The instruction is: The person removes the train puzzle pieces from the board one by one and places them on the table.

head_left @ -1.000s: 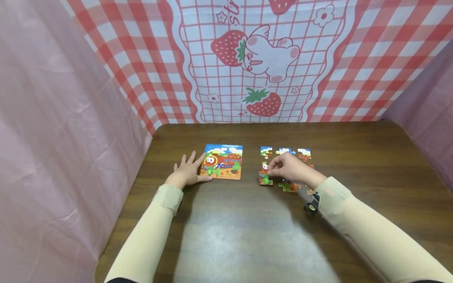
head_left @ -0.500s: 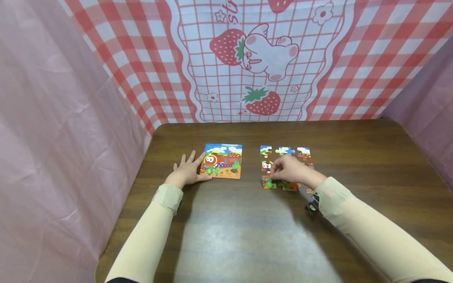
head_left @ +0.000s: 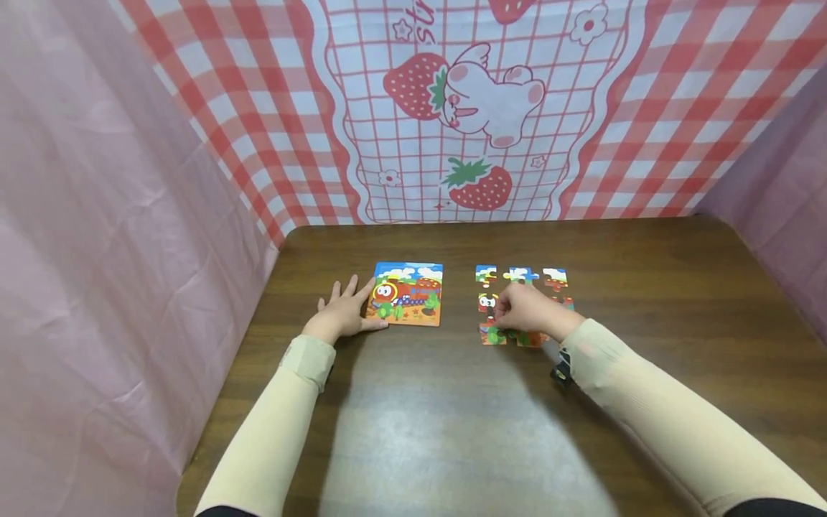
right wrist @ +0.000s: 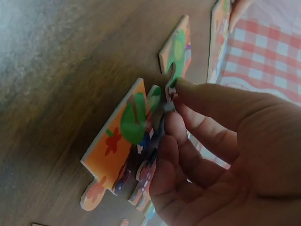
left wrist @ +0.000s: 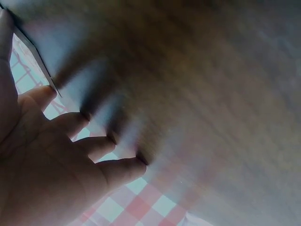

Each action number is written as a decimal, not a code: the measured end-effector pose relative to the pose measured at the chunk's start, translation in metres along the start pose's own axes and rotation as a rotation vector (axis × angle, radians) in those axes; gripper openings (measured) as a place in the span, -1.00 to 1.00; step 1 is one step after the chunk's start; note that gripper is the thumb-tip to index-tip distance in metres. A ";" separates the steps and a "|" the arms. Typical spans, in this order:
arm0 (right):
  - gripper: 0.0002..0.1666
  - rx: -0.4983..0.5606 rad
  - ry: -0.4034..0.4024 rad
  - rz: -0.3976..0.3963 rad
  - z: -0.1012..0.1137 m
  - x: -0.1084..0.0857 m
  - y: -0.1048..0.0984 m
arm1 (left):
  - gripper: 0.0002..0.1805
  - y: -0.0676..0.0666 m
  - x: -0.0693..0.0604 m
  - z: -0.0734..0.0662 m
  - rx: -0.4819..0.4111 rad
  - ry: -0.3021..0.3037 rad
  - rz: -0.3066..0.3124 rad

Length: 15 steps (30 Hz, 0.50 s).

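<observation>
My left hand (head_left: 339,314) lies with spread fingers on the table, its thumb and index finger at the left edge of a square train picture board (head_left: 407,296). In the left wrist view, the left hand's fingertips (left wrist: 141,162) touch the tabletop. My right hand (head_left: 533,312) is over a group of loose jigsaw pieces. Its thumb and index finger pinch the edge of the front-left corner piece (right wrist: 179,44), which has a green bush on it. Right beside the fingers lies an orange piece (right wrist: 113,136) with another bush. The right hand hides part of the middle pieces.
A piece with white eyes (head_left: 487,302) lies behind the corner piece. Cloud pieces (head_left: 519,275) form the back row, slightly apart. The brown table (head_left: 678,323) extends right and forward. A checked cloth (head_left: 478,108) hangs behind it, a pink curtain (head_left: 97,251) at left.
My right hand has shifted the corner piece a little right and toward the front edge, uncovering the piece with eyes. The left hand has stayed in place.
</observation>
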State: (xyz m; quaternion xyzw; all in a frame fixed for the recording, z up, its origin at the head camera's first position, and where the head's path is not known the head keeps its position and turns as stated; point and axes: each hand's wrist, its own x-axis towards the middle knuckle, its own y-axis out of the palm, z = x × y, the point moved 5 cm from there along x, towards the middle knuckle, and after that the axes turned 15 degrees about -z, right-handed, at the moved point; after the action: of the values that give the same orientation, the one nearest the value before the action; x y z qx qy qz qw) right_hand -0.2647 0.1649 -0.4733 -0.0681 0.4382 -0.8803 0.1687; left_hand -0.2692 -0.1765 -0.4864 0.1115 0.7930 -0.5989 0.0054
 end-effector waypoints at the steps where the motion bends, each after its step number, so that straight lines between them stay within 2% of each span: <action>1: -0.80 -0.020 0.007 -0.001 0.001 0.001 0.000 | 0.12 0.000 0.000 0.000 0.000 -0.001 0.000; 9: -0.59 -0.058 0.052 -0.018 0.002 0.004 -0.001 | 0.12 0.000 0.001 0.001 0.006 -0.005 0.002; 15: -0.61 -0.066 0.023 -0.070 0.000 0.001 -0.001 | 0.12 0.000 0.001 0.000 0.003 0.000 -0.005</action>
State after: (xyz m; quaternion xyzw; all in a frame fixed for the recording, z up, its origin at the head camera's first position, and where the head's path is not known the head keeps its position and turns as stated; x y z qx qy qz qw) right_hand -0.2663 0.1655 -0.4724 -0.0790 0.4665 -0.8713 0.1302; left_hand -0.2696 -0.1761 -0.4868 0.1094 0.7923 -0.6003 0.0038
